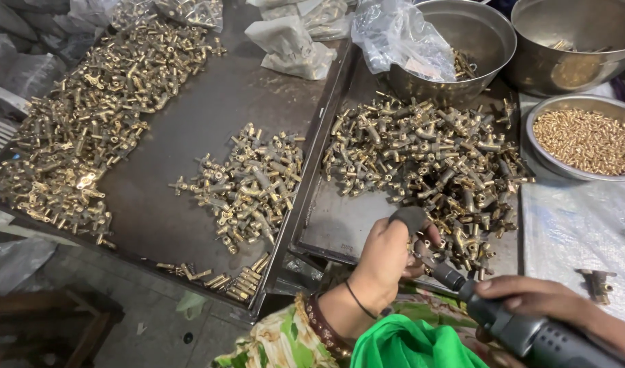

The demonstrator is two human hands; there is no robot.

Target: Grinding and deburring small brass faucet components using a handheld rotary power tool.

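Note:
My left hand (387, 255), with a dark cover on the thumb tip, pinches a small brass fitting (421, 247) at the near edge of the right tray. My right hand (551, 303) grips a dark power screwdriver (524, 327) whose tip meets that fitting. A pile of brass valve fittings (428, 153) lies on the right tray (346, 225) just beyond my hands. A smaller heap of fittings (247, 187) and a long heap (87, 116) lie on the left tray (176, 136).
Two steel bowls (489, 34) (578, 41) stand at the back right; a shallow dish of small brass pieces (585, 140) sits beside them. Plastic bags (292, 41) lie at the back. One fitting (599, 283) rests on a white sheet (571, 225).

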